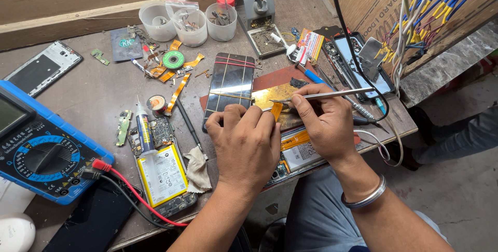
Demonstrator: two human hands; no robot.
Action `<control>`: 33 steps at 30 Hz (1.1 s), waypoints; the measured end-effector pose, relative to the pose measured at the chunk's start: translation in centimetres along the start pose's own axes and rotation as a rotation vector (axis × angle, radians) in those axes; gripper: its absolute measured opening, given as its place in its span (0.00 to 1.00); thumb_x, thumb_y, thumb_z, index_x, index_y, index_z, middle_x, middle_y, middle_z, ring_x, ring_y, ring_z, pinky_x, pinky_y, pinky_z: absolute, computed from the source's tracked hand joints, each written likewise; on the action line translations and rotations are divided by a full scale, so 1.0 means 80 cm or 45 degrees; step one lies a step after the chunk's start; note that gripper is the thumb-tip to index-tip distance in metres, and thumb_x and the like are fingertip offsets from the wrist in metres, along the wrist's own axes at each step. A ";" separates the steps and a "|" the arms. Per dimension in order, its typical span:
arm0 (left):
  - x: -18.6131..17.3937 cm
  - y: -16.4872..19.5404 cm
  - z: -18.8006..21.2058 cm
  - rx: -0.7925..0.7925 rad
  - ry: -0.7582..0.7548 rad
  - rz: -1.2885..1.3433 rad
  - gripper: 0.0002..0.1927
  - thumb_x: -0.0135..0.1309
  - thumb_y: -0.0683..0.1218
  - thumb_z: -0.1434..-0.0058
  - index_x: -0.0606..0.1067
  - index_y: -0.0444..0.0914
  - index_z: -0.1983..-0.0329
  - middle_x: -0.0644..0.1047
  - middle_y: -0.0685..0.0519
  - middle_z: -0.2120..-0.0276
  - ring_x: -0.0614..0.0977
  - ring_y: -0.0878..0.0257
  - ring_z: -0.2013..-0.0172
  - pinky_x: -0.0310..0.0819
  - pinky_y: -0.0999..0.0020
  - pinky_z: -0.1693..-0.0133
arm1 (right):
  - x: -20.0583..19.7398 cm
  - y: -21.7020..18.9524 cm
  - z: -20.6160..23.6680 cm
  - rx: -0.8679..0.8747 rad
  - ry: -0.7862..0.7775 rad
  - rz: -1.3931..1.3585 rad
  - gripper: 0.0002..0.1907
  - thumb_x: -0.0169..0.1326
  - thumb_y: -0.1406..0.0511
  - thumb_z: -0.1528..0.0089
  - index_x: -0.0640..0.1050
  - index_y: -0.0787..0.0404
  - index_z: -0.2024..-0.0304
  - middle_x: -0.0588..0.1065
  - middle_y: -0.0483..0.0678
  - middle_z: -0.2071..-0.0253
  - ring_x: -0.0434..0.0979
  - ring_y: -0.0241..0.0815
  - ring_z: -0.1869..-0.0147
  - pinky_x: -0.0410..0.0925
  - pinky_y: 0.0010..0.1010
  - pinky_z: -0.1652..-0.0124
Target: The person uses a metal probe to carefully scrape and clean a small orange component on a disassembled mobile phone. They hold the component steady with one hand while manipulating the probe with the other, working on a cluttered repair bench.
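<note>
Head view: the left hand [248, 140] lies knuckles up at the table's [93, 96] near edge, fingers curled together and pressed on an opened phone [298, 151] and a gold plate [275, 97], with an orange flex strip [276, 110] showing just past its fingertips. The right hand [324, 122] pinches metal tweezers [324, 95] between thumb and fingers, their tips pointing left onto the gold plate near the strip. A dark phone screen [231, 83] lies just behind the left hand, a second opened phone [162, 171] with a glue tube [143, 127] to its left, and a blue multimeter [41, 148] further left.
</note>
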State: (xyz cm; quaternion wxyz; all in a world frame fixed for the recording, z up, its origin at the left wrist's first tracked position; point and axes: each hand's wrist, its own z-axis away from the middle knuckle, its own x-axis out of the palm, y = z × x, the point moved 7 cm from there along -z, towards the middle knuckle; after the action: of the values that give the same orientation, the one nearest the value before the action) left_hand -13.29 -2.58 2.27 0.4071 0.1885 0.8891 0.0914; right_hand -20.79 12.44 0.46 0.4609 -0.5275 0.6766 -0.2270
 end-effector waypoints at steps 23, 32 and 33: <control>-0.011 0.000 0.006 0.004 0.011 0.008 0.06 0.60 0.49 0.41 0.77 0.43 0.69 0.74 0.58 0.67 0.72 0.56 0.53 0.54 0.50 0.47 | 0.003 -0.007 0.006 -0.008 -0.007 0.012 0.07 0.56 0.66 0.31 0.79 0.65 0.56 0.81 0.46 0.66 0.82 0.32 0.61 0.75 0.23 0.60; -0.009 -0.001 0.007 -0.006 -0.010 -0.002 0.07 0.60 0.49 0.41 0.77 0.43 0.69 0.74 0.58 0.67 0.73 0.57 0.54 0.54 0.50 0.47 | 0.002 -0.004 0.007 -0.010 0.006 0.023 0.08 0.55 0.65 0.31 0.79 0.65 0.57 0.82 0.46 0.66 0.83 0.32 0.61 0.75 0.23 0.60; -0.009 -0.001 0.007 -0.006 -0.018 -0.006 0.07 0.60 0.49 0.41 0.77 0.43 0.69 0.74 0.58 0.67 0.72 0.57 0.54 0.54 0.51 0.48 | 0.002 -0.003 0.007 -0.008 0.007 0.032 0.08 0.55 0.65 0.31 0.79 0.65 0.57 0.82 0.46 0.66 0.83 0.32 0.61 0.75 0.23 0.60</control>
State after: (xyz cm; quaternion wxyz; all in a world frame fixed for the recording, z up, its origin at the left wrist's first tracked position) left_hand -12.48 -2.91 2.36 0.4140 0.1862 0.8864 0.0911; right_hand -20.18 12.32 0.35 0.4602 -0.5197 0.6851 -0.2207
